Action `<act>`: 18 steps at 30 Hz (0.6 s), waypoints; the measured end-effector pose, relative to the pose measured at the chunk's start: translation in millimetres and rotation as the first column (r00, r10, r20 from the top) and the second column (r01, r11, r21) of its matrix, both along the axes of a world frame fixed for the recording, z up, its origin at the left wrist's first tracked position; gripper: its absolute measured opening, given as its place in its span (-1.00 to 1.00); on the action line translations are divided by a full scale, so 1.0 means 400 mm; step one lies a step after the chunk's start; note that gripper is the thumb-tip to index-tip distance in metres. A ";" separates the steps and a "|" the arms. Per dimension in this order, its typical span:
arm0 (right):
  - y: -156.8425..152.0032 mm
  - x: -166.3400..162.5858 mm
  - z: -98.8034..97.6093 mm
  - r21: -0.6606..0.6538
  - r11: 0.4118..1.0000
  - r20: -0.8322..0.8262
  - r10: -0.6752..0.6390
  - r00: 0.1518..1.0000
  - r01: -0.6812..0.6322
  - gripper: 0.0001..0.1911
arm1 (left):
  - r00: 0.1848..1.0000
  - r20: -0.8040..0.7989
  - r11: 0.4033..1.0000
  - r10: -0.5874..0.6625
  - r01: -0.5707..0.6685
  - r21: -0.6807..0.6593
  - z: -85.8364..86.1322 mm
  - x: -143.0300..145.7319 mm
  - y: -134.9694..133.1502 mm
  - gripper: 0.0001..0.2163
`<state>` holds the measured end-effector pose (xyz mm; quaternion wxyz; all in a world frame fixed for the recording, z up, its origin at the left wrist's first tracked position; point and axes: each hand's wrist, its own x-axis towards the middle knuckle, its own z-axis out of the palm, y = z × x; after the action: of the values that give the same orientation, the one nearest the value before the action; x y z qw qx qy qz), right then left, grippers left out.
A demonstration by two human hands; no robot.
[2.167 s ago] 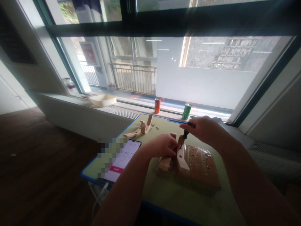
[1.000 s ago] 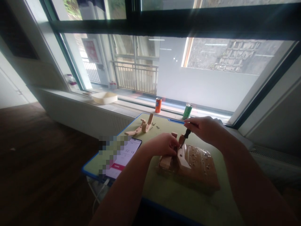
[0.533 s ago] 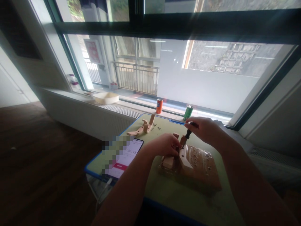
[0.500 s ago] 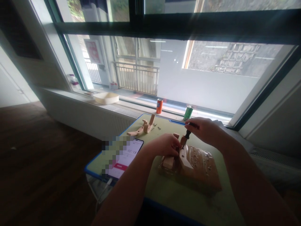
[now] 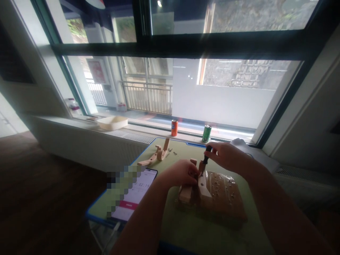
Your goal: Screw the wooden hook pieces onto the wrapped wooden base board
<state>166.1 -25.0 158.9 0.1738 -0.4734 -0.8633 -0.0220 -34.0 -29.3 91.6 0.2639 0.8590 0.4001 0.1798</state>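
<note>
Before you, the brown board (image 5: 230,202) looks wooden under a glossy, crinkled clear film; the pale hook (image 5: 204,191) on it is smooth, matt wood. Your screwdriver (image 5: 207,157) pairs a dark, plastic-looking handle with a metal shaft. From the board, note at 10 o'clock smooth, matt wooden hooks (image 5: 160,154) and small metal screws (image 5: 175,153); at 9, a smooth, glassy phone (image 5: 142,188); toward 11, shiny metal cans (image 5: 174,129). Your tabletop (image 5: 174,226) appears smooth and dull.
</note>
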 end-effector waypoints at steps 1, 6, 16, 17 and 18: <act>-0.002 0.001 0.000 -0.026 0.999 -0.021 0.035 0.999 -0.036 -0.67 | 1.000 0.003 1.000 0.004 -0.004 0.005 -0.001 0.001 0.000 -0.74; 0.009 -0.013 -0.009 -0.011 0.998 -0.052 0.058 0.997 -0.059 -0.71 | 1.000 0.003 1.000 0.004 -0.004 -0.026 -0.007 0.002 -0.001 -0.75; -0.025 -0.038 -0.011 -0.138 0.986 -0.153 0.073 0.986 -0.095 -0.65 | 0.999 0.010 0.994 -0.049 0.048 0.096 -0.010 0.005 -0.016 -0.85; -0.033 -0.032 -0.004 -0.172 0.977 -0.156 0.098 0.983 -0.124 -0.66 | 0.998 0.004 0.993 -0.057 0.057 0.100 -0.006 0.005 -0.020 -0.83; -0.039 -0.026 0.003 -0.191 0.971 -0.153 0.115 0.982 -0.143 -0.66 | 0.998 -0.001 0.993 -0.058 0.058 0.104 -0.002 0.006 -0.025 -0.80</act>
<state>155.6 -40.6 160.0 0.1868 -0.4317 -0.8755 0.1102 -31.6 -39.5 90.7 0.2243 0.8827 0.3648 0.1936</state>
